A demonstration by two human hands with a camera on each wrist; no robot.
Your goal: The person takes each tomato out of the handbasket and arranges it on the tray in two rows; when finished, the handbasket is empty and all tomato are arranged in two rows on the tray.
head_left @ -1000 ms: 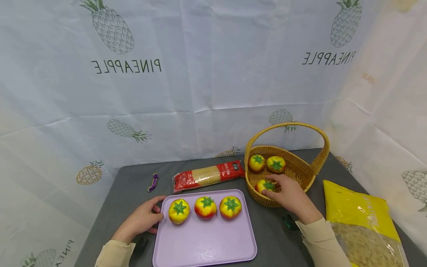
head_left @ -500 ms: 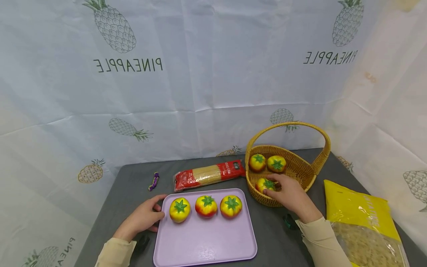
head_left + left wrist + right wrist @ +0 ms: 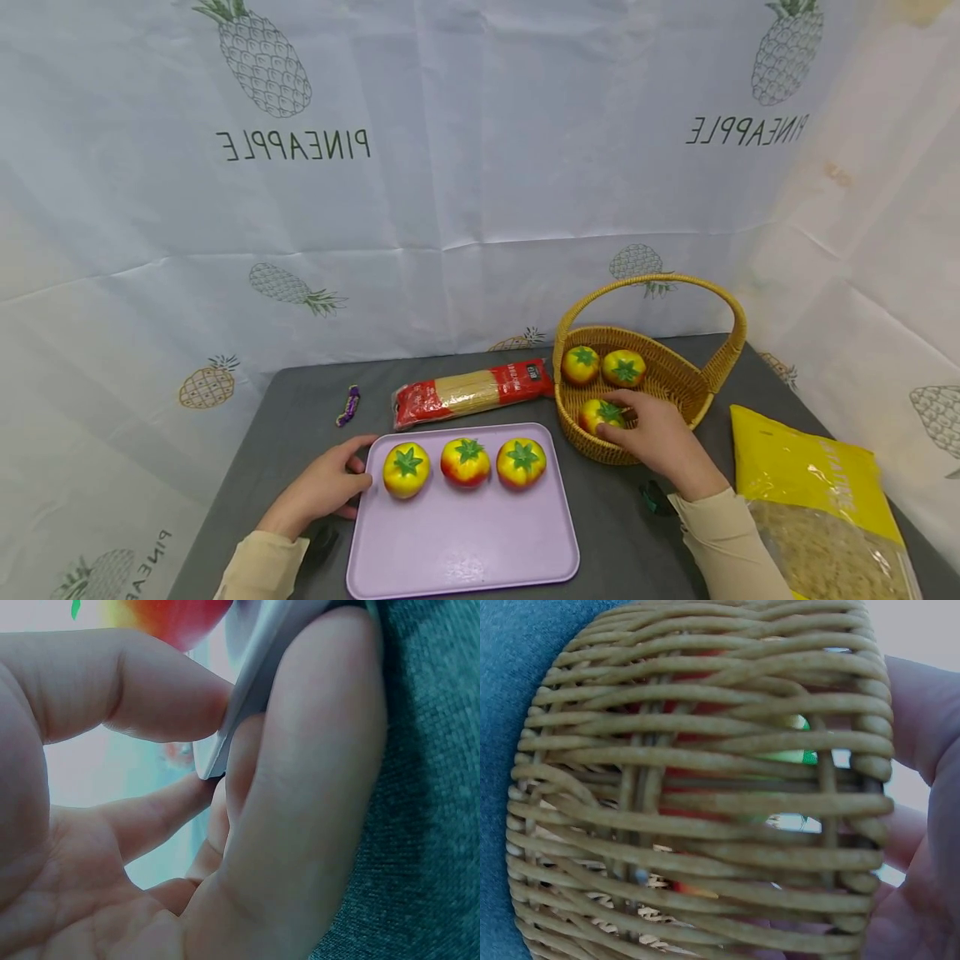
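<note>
1. The right hand point(image 3: 654, 433) curled round a toy tomato point(image 3: 600, 414) inside the wicker basket point(image 3: 678, 392).
2. The left hand point(image 3: 322, 487) pinched the lilac tray point(image 3: 465, 542) edge — grey tabletop point(image 3: 300, 400), pineapple-print cloth point(image 3: 450, 167) behind.

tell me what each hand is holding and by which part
The left hand pinches the purple tray by its left edge. The right hand grips the nearest tomato in the basket by its sides.
</note>
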